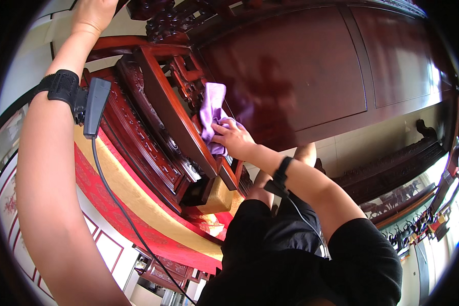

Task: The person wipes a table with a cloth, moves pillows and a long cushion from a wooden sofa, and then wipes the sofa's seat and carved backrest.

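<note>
My right hand (235, 141) presses a purple cloth (214, 101) against the openwork side of a carved reddish-brown wooden bench. Its fingers are spread over the bunched fabric, and the cloth's upper end flops loose. Beside them runs the bench's smooth armrest rail (172, 114), with carved fretwork (183, 76) behind it. My left hand (95, 15) is raised at the upper left and cut by the picture's edge. Its fingers are partly out of sight next to a dark wooden part, so its grip is unclear. A glossy dark wood panel (290, 76), likely the seat, mirrors a blurred figure.
Left of the armrest stands another carved wooden piece (137, 126), beside red and gold fabric (145, 214). A cable (126, 214) trails from the device (97, 107) strapped to my left forearm. Dark carved furniture (390, 176) and a shelf of small figures (409, 229) lie at right.
</note>
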`<state>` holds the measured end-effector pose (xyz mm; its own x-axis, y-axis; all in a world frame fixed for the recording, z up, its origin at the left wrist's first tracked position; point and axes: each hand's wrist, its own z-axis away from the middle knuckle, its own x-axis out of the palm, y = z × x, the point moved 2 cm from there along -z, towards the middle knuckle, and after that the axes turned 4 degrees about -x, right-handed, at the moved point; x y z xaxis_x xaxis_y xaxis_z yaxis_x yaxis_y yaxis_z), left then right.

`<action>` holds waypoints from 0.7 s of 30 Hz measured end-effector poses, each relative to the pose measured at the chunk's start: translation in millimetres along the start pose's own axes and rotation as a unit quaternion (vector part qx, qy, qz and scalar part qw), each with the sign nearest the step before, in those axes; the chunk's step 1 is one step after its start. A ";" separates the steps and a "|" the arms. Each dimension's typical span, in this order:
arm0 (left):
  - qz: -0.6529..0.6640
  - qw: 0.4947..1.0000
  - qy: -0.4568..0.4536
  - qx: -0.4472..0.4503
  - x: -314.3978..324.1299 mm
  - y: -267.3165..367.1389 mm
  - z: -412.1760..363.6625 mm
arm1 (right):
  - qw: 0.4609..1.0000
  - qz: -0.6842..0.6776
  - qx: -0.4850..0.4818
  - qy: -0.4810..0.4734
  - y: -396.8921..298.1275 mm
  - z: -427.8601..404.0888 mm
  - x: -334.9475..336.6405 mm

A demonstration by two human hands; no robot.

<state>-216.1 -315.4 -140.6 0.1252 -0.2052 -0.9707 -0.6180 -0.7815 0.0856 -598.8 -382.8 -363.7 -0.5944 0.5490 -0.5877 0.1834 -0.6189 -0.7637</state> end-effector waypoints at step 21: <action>0.187 0.959 0.159 -0.140 47.6 -113.7 -2.6 | 1.000 0.019 -0.013 -0.015 -22.1 3.1 26.9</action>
<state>-137.8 -237.8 -195.9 0.1925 -0.6370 -0.7464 -0.4386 -0.7363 0.5153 -621.3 -356.2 -361.8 -0.6093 0.5091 -0.6079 0.2250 -0.6241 -0.7482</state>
